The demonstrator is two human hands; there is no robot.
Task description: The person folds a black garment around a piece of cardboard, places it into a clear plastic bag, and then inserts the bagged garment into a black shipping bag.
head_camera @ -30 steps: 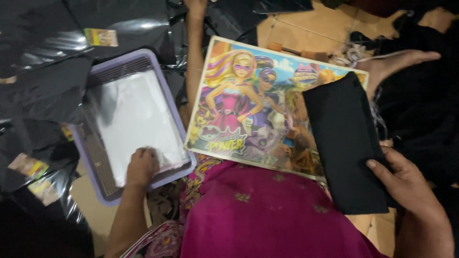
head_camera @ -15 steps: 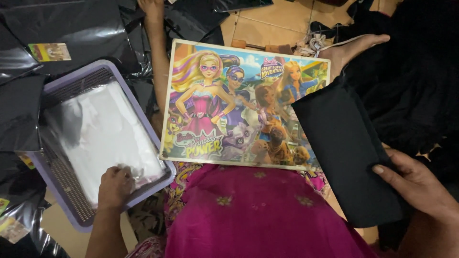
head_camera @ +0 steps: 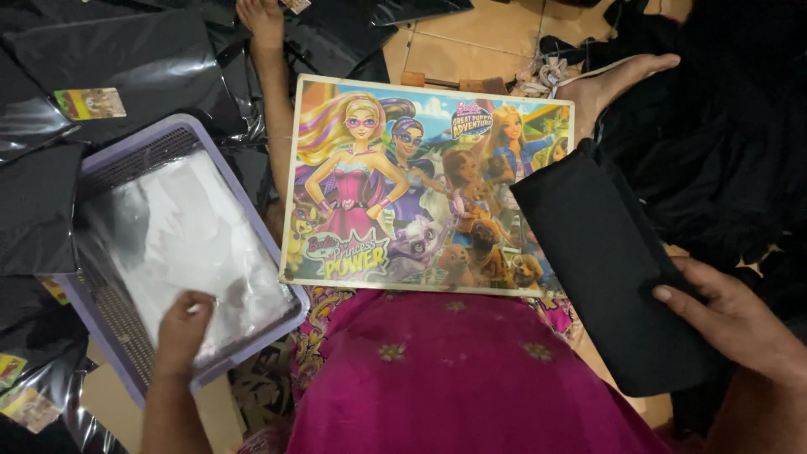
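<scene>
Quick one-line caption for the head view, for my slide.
Left hand rests on clear plastic bags in a lilac basket; right hand holds folded black cloth over a cartoon board.

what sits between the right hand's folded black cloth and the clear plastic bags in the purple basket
The colourful cartoon picture board on the lap lies between the folded black cloth, held by the right hand, and the purple basket, where the left hand touches the clear plastic bags.

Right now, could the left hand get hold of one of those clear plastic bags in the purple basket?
Probably yes: the left hand already rests on the clear bags in the open purple basket, nothing covering them.
</scene>
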